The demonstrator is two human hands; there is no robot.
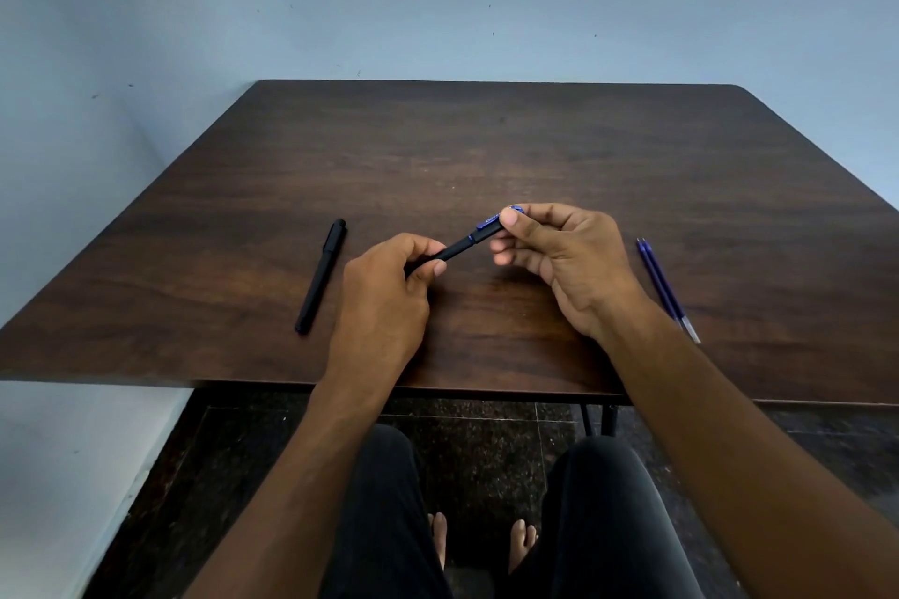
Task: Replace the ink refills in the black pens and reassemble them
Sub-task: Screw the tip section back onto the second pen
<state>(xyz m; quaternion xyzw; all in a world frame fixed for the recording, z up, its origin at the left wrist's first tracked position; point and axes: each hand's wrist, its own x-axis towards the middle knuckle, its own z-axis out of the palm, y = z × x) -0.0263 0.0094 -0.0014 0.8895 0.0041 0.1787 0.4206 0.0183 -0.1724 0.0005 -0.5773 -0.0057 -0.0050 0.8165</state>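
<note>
**Inspector:** Surface is a dark wood-grain table (pixel 486 151) set against a pale blue wall. Contents?

**Assistant:** One black pen (pixel 457 251) held just above the tabletop, near its front edge. The left hand (pixel 384 302) is closed around the barrel's lower end; the right hand (pixel 559 253) pinches the blue-clipped cap end between thumb and fingers.

**Inspector:** Appearance and handling?

**Assistant:** Slim, matte black, blue trim at the cap. Judged light, rigid and somewhat smooth. Best gripped firmly at both ends, as now, to pull or twist it apart.

**Inspector:** Remaining items?

**Assistant:** A second black pen (pixel 321 275) lies untouched to the left. Two blue refills (pixel 664 285) lie side by side, well to the right.
</note>
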